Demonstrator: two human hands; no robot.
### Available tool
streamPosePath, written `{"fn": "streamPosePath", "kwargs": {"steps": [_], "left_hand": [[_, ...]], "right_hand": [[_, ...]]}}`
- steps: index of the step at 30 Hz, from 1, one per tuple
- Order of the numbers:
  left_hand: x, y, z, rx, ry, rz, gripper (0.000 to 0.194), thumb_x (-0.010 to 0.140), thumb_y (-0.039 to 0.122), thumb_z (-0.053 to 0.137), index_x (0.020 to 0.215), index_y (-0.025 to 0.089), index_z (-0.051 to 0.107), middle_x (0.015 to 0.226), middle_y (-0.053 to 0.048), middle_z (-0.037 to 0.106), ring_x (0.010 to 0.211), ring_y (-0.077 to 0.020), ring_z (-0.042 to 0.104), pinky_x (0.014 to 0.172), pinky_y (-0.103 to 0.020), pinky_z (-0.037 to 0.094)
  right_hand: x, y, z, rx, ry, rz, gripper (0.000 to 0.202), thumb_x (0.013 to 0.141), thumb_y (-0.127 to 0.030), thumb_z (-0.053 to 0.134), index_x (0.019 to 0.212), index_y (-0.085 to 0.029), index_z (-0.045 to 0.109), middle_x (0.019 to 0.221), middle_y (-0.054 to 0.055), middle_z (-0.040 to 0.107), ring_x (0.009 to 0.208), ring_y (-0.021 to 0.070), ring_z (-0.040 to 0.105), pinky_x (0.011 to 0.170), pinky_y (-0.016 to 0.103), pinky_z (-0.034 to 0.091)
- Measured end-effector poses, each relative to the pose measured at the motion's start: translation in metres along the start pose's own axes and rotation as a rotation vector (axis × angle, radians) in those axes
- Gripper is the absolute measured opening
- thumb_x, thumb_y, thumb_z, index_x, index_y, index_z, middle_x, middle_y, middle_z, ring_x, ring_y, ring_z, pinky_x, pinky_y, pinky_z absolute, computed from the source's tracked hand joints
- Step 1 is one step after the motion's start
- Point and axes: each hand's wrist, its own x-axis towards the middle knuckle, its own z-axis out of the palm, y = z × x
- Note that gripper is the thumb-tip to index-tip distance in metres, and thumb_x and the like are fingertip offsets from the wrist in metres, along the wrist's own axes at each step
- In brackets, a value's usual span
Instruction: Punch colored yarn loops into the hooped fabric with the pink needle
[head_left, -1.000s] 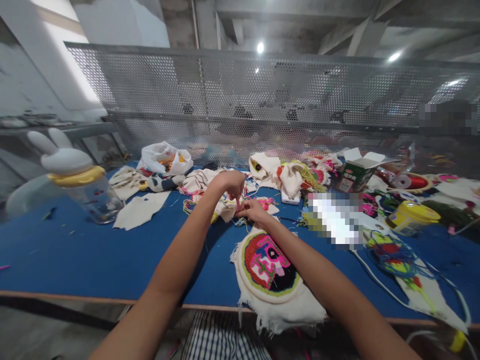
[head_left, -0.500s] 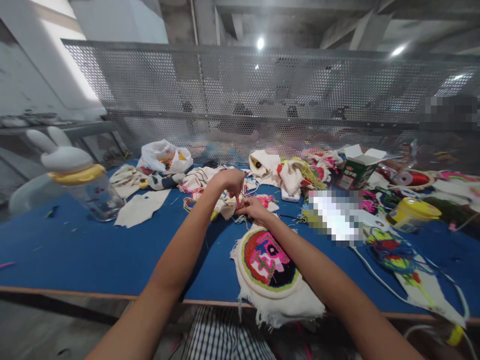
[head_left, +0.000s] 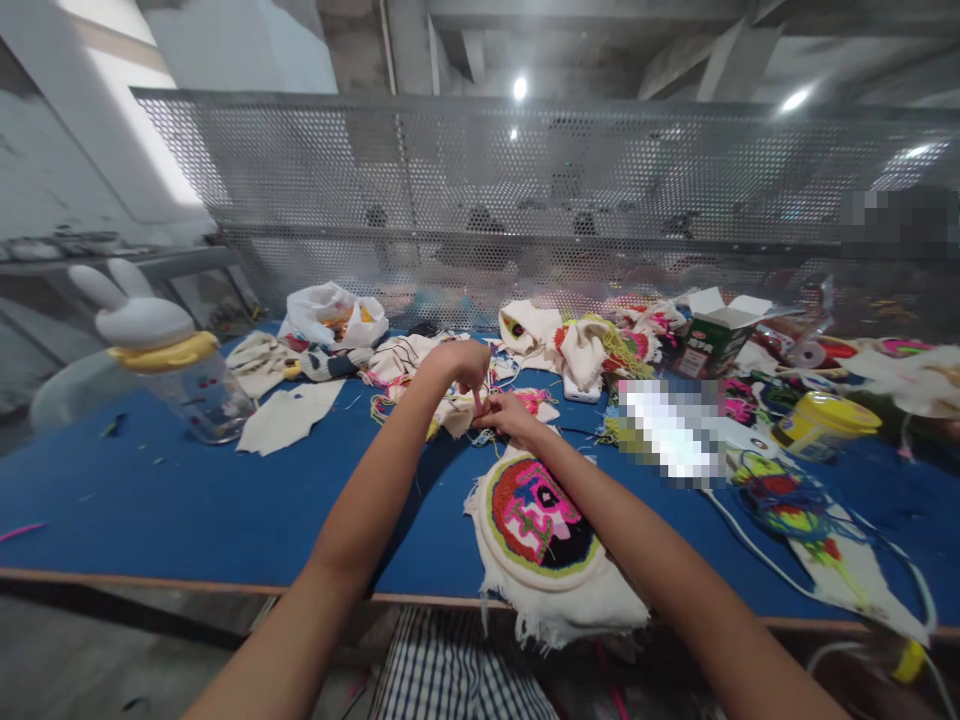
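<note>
Over the heap of cream cloth scraps and yarn at mid-table, my left hand (head_left: 471,366) is bent down at the wrist, its fingers closed. A slim pink thing (head_left: 478,402) shows below them, too small to name. My right hand (head_left: 511,416) meets it from the right with fingers pinched together; whatever they grip is hidden. Under my right forearm lies an embroidery hoop (head_left: 501,540) with cream fringed cloth (head_left: 555,612) stretched in it. Its round yarn design (head_left: 534,512) is red, pink, black and lime. Cloth scraps (head_left: 456,412) lie just left of the fingers.
A rabbit-lidded jar (head_left: 187,385) stands left, near a flat cloth piece (head_left: 289,418) and a white plastic bag (head_left: 334,315). Rightward are a green box (head_left: 712,340), a yellow-lidded tub (head_left: 825,425), tangled yarn (head_left: 784,500) and a white cable (head_left: 757,560). A perforated metal screen (head_left: 450,180) closes the back.
My hands stay together in almost the same place above the scraps. The view has shifted slightly, so the jar and scraps at left appear a little further right.
</note>
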Motion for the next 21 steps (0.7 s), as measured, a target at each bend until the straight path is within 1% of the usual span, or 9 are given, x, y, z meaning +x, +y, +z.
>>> {"fn": "streamPosePath", "kwargs": {"steps": [5, 11, 15, 21], "left_hand": [[-0.006, -0.003, -0.004, 0.0, 0.052, 0.041, 0.03, 0.063, 0.016, 0.059, 0.089, 0.009, 0.071, 0.081, -0.013, 0.071, 0.065, -0.0172, 0.062, 0.054, -0.022, 0.041], [-0.013, -0.01, -0.007, 0.003, 0.132, 0.092, 0.028, 0.064, 0.014, 0.06, 0.089, 0.012, 0.071, 0.086, -0.01, 0.071, 0.073, -0.016, 0.061, 0.057, -0.02, 0.039], [-0.015, -0.013, -0.007, -0.007, 0.144, 0.092, 0.025, 0.065, 0.014, 0.059, 0.087, 0.013, 0.071, 0.083, -0.007, 0.072, 0.07, -0.0147, 0.061, 0.054, -0.019, 0.037], [-0.016, -0.018, -0.008, -0.022, 0.15, 0.078, 0.026, 0.064, 0.012, 0.059, 0.088, 0.012, 0.071, 0.085, -0.01, 0.071, 0.073, -0.0159, 0.061, 0.056, -0.019, 0.038]], "right_hand": [[0.001, 0.002, -0.001, 0.04, 0.032, -0.035, 0.018, 0.086, -0.028, 0.051, 0.09, -0.011, 0.057, 0.079, 0.001, 0.058, 0.061, 0.0081, 0.055, 0.053, 0.022, 0.048], [-0.002, -0.003, -0.001, 0.098, 0.014, -0.065, 0.016, 0.085, -0.026, 0.052, 0.088, -0.011, 0.057, 0.078, 0.0, 0.058, 0.06, 0.0076, 0.055, 0.052, 0.021, 0.047], [-0.003, -0.005, -0.001, 0.136, -0.025, -0.078, 0.016, 0.085, -0.026, 0.052, 0.089, -0.011, 0.057, 0.079, 0.001, 0.059, 0.06, 0.0076, 0.055, 0.052, 0.021, 0.047], [-0.005, -0.007, -0.003, 0.149, -0.053, -0.107, 0.018, 0.086, -0.026, 0.051, 0.092, -0.011, 0.057, 0.08, 0.001, 0.059, 0.059, 0.0073, 0.055, 0.051, 0.021, 0.047]]}}
